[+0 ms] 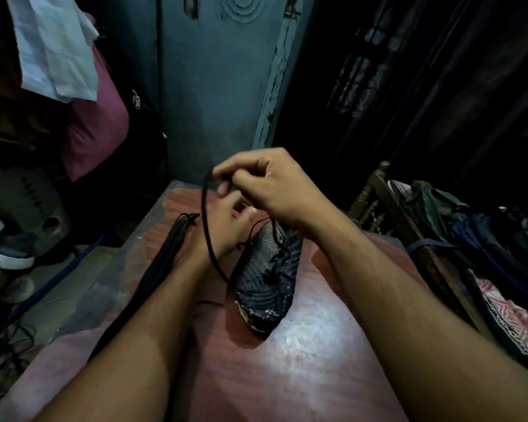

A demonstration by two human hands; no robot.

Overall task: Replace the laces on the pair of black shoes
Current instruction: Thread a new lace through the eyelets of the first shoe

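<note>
Black shoe (267,277) with grey swirl pattern, scuffed and whitened at the toe, lying mid-table, toe toward the viewer, partly laced. Black lace (208,226) looping up from the shoe, pinched at its top by the right hand (267,185), fingers curled on it. Left hand (223,222) lower, beside the shoe's heel end, fingers bent; what it grips cannot be told. Bundle (168,254) of black laces along the left edge of the reddish table (302,360). Bare tabletop near the viewer and right of the shoe. Clothes (500,269) piled close off the right edge.
</note>
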